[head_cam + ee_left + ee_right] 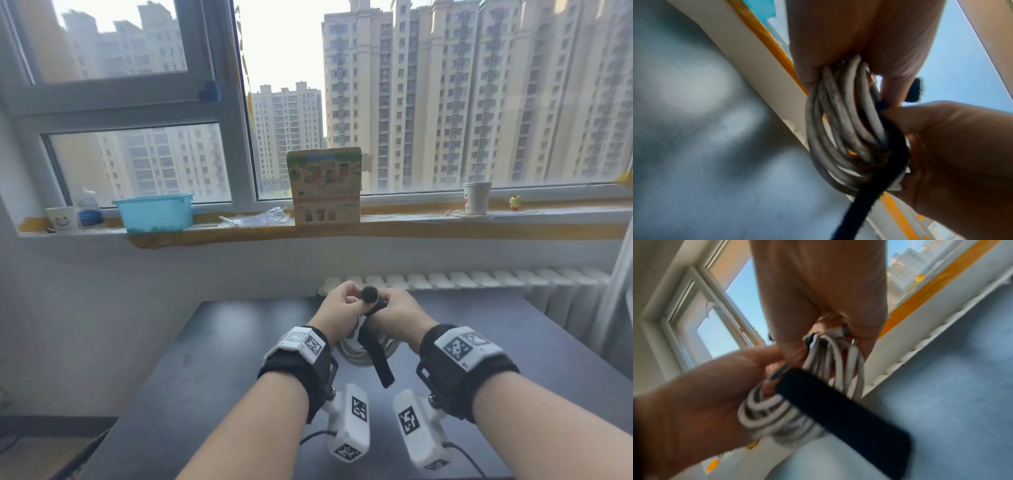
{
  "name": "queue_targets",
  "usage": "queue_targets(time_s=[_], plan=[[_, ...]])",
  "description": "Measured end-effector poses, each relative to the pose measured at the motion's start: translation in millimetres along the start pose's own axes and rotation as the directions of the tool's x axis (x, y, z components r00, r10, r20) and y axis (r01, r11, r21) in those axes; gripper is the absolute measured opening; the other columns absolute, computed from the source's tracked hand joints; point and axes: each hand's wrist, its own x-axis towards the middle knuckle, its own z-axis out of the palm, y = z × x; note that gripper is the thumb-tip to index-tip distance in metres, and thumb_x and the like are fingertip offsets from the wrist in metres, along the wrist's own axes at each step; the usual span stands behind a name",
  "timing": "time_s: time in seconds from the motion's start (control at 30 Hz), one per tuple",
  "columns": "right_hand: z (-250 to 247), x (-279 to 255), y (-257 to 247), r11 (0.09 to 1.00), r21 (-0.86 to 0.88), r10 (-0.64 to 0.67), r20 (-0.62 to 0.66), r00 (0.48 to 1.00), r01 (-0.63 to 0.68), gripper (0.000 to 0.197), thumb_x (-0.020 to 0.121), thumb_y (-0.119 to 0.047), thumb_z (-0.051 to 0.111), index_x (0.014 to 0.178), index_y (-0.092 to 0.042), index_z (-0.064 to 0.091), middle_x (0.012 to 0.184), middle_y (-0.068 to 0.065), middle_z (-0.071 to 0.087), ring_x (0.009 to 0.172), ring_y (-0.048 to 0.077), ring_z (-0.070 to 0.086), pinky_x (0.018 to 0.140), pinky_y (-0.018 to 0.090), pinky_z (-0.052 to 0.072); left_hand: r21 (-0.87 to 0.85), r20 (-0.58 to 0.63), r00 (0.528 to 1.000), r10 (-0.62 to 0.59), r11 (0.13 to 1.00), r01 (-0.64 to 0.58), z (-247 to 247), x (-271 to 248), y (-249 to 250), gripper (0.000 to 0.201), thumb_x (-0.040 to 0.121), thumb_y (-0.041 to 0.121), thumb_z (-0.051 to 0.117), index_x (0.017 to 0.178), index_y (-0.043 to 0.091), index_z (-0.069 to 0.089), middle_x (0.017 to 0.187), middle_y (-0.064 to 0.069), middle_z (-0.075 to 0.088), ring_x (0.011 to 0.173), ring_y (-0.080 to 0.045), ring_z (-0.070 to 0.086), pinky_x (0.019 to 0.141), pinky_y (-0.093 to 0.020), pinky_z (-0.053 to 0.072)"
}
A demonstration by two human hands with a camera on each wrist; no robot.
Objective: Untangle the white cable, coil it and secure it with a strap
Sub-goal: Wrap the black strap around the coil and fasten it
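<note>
I hold the white cable (pixel 356 354) as a coil of several loops in the air just above the dark table (pixel 212 342). My left hand (pixel 344 299) grips the top of the coil (pixel 838 126), the loops running up into its curled fingers. My right hand (pixel 385 306) is pressed against it and pinches the black strap (pixel 376 359), with its thumb on the band. The strap's round end (pixel 370 294) sticks up between both hands, and its free tail (pixel 842 412) hangs down across the loops (pixel 774 417). The cable's ends are hidden inside my hands.
The table's far edge meets a white radiator (pixel 462 281) under the window. On the sill stand a blue basket (pixel 154 212), two paper cups (pixel 476 198), a bottle (pixel 89 212), a printed card (pixel 324 186) and a small toy (pixel 515 202).
</note>
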Motion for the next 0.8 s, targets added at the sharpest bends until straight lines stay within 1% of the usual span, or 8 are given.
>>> queue_targets(time_s=[0.13,0.2,0.27,0.37,0.47,0.57,0.7,0.8], plan=[[4.5,-1.3,-1.1,0.961,-0.272,-0.09,-0.099,0.991,0.06,0.013,0.071,-0.016,0.058,0.079,-0.024,0.061,0.079,-0.004,0.068,0.08,0.022,0.063,0.068,0.029,0.048,-0.016,0.023,1.0,-0.004,1.0,0.005,2.4,0.2,4.2,0.026,0.093,0.02,0.059,0.074,0.016,0.042,0.052,0.003,0.041,0.032,-0.005,0.029,0.036,-0.018,0.024],[4.9,0.8,2.2,0.992,-0.113,-0.059,-0.069,0.996,0.051,0.017,0.067,-0.014,0.061,0.08,-0.023,0.068,0.076,-0.004,0.071,0.076,0.021,0.066,0.067,0.03,0.053,-0.011,0.021,1.0,-0.007,1.0,0.008,0.7,0.7,4.7,0.026,0.093,0.021,0.06,0.074,0.017,0.042,0.047,0.006,0.044,0.032,-0.005,0.031,0.036,-0.018,0.024],[3.6,0.6,3.9,0.982,0.19,0.014,0.013,1.0,-0.016,0.026,0.067,-0.003,0.067,0.09,-0.015,0.073,0.078,0.007,0.072,0.07,0.022,0.066,0.063,0.029,0.053,0.002,0.006,1.0,-0.009,1.0,0.009,-1.9,1.0,4.2,0.026,0.093,0.022,0.06,0.074,0.017,0.042,0.05,0.004,0.045,0.032,-0.005,0.031,0.037,-0.019,0.024],[-3.5,-1.5,2.4,0.848,0.501,0.096,0.172,0.981,-0.171,0.031,0.072,0.001,0.067,0.103,-0.005,0.069,0.087,0.013,0.068,0.073,0.023,0.062,0.06,0.026,0.047,-0.001,-0.022,1.0,-0.016,1.0,0.016,-8.6,0.0,2.4,0.025,0.093,0.022,0.06,0.076,0.016,0.042,0.051,0.004,0.046,0.031,-0.005,0.031,0.036,-0.019,0.025],[-9.6,1.6,0.2,0.695,0.679,0.156,0.178,0.972,-0.236,0.022,0.084,0.001,0.057,0.104,-0.008,0.063,0.089,0.011,0.062,0.076,0.022,0.058,0.057,0.027,0.046,-0.012,-0.027,0.999,-0.029,1.0,0.029,-12.5,-2.1,-1.1,0.021,0.093,0.021,0.058,0.08,0.015,0.043,0.055,0.001,0.049,0.031,-0.004,0.031,0.035,-0.017,0.025],[-9.8,4.7,2.3,0.635,0.741,0.195,0.12,0.973,-0.219,0.031,0.086,0.008,0.058,0.115,-0.003,0.06,0.096,0.015,0.064,0.094,0.028,0.059,0.069,0.031,0.051,-0.037,-0.028,0.999,-0.038,0.999,0.037,-12.7,-3.1,-4.0,0.021,0.093,0.02,0.058,0.081,0.014,0.042,0.052,0.003,0.048,0.031,-0.005,0.03,0.035,-0.017,0.024],[-7.1,2.9,5.0,0.611,0.767,0.216,0.076,0.974,-0.195,0.03,0.085,0.011,0.058,0.113,0.001,0.06,0.083,0.013,0.064,0.073,0.022,0.061,0.065,0.027,0.051,-0.077,0.032,0.998,-0.055,0.995,0.058,-13.3,-5.0,-1.8,0.018,0.094,0.021,0.056,0.083,0.015,0.045,0.044,0.01,0.049,0.032,-0.005,0.03,0.036,-0.016,0.024],[-7.1,2.3,6.9,0.602,0.779,0.228,0.042,0.973,-0.175,0.038,0.08,0.021,0.055,0.112,0.001,0.058,0.089,0.016,0.062,0.079,0.024,0.063,0.073,0.03,0.053,-0.048,0.149,0.985,-0.087,0.994,0.095,-12.0,-9.5,0.4,0.011,0.094,0.025,0.057,0.086,0.018,0.052,0.049,0.011,0.052,0.036,-0.004,0.032,0.037,-0.016,0.025]])
